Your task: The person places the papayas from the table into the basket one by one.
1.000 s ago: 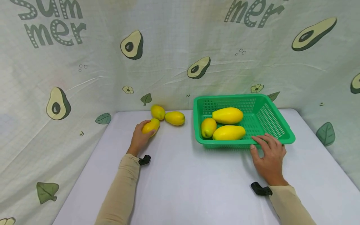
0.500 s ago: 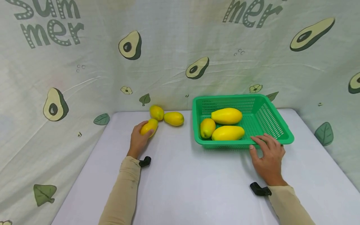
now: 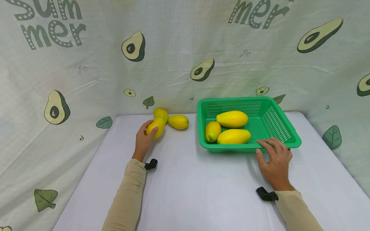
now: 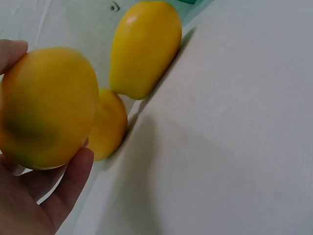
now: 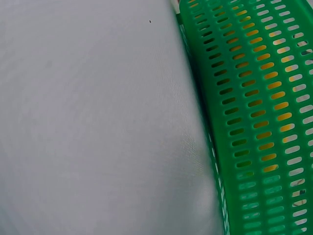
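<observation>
A: Starting at the left, what to make out?
B: Grips a yellow fruit [image 3: 157, 127] in the left hand [image 3: 142, 141], with thumb and fingers clamped on opposite sides. Partly cut off at the left edge of the left wrist view. Shows below in the head view a tan sleeve [image 3: 124, 195], cropped by the bottom edge.
A: Touching the fruit behind?
B: Cannot tell. Overlaps a second fruit [image 3: 160, 112] in both views, hiding part of it. Hard to judge, too, whether clear of the table [image 3: 202, 186].
A: Next, rightward?
B: See a third fruit [image 3: 178, 122] near the table's back edge, in full view from above.
A: Farther right?
B: See a green basket [image 3: 263, 125] with three fruits [image 3: 232, 119] inside, the front one partly hidden by the rim. Reduced to yellow patches through slots in the right wrist view.
A: And the right hand [image 3: 274, 165]?
B: Rests on the front rim with relaxed fingers, thumb apart.
</observation>
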A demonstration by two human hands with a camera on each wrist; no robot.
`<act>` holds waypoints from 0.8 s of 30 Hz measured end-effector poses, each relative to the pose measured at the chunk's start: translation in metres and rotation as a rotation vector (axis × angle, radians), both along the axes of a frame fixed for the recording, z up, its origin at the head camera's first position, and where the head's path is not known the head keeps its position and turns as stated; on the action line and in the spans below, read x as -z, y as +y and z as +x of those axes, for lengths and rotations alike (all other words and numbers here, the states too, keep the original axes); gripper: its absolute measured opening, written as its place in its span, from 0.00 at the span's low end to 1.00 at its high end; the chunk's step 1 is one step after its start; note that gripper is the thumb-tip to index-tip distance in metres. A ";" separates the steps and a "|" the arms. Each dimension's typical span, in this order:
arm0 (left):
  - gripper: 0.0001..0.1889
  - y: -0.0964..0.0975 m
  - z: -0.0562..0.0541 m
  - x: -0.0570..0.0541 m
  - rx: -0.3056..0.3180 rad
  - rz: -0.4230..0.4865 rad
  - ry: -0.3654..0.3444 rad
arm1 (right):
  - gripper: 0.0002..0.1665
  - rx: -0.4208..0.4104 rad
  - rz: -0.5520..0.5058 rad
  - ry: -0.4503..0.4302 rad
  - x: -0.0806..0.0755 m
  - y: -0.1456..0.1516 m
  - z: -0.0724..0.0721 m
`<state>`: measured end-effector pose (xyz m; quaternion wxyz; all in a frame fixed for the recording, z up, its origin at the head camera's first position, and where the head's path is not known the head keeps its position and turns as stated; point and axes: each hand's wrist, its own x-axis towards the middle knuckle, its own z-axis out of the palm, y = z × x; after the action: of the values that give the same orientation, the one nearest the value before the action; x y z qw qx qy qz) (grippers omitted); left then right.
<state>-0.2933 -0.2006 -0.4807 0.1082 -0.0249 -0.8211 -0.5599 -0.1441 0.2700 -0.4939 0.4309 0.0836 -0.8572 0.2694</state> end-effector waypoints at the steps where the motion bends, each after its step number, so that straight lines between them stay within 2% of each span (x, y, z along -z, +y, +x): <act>1: 0.31 0.001 0.000 0.000 0.012 -0.003 0.002 | 0.26 0.000 0.002 -0.003 0.000 0.000 0.000; 9: 0.31 0.012 0.001 -0.006 0.071 -0.008 0.036 | 0.26 0.002 0.001 -0.003 0.001 0.000 0.000; 20: 0.28 0.031 0.007 -0.016 0.154 -0.030 0.007 | 0.26 -0.001 0.000 0.003 0.000 0.000 -0.001; 24: 0.28 0.039 0.008 -0.020 0.177 -0.067 0.005 | 0.26 0.000 -0.002 0.001 0.000 -0.001 -0.001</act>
<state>-0.2854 -0.1620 -0.4603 0.0596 -0.1025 -0.8336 -0.5395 -0.1454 0.2694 -0.4938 0.4315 0.0834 -0.8566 0.2703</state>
